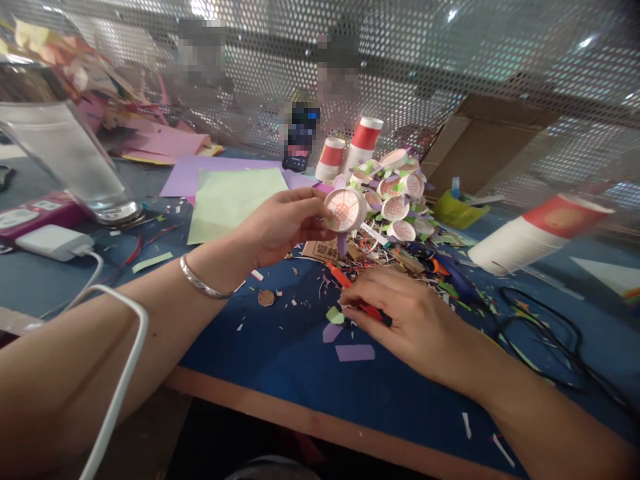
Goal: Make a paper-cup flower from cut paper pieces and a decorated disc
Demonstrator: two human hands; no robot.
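Note:
My left hand (295, 223), with a silver bangle at the wrist, pinches a small round white paper piece (345, 209) that has an orange pattern on its face and a purple strip hanging below. Lower and to the right, my right hand (395, 307) is over the blue table, its fingers bent around an orange-red tool (340, 275) that is partly hidden. Purple paper pieces (355, 353) and a light green piece (335, 315) lie near its fingertips. Behind both hands is a heap of similar round pieces (395, 208) with green and purple bits.
Stacked red-and-white paper cups (540, 233) lean at the right, by a black cable (545, 327). More cups (331, 159) and a phone (301, 137) stand behind. Green paper (235, 200), a glass bottle (75, 147) and a white charger (55, 241) are at the left. Scraps litter the table.

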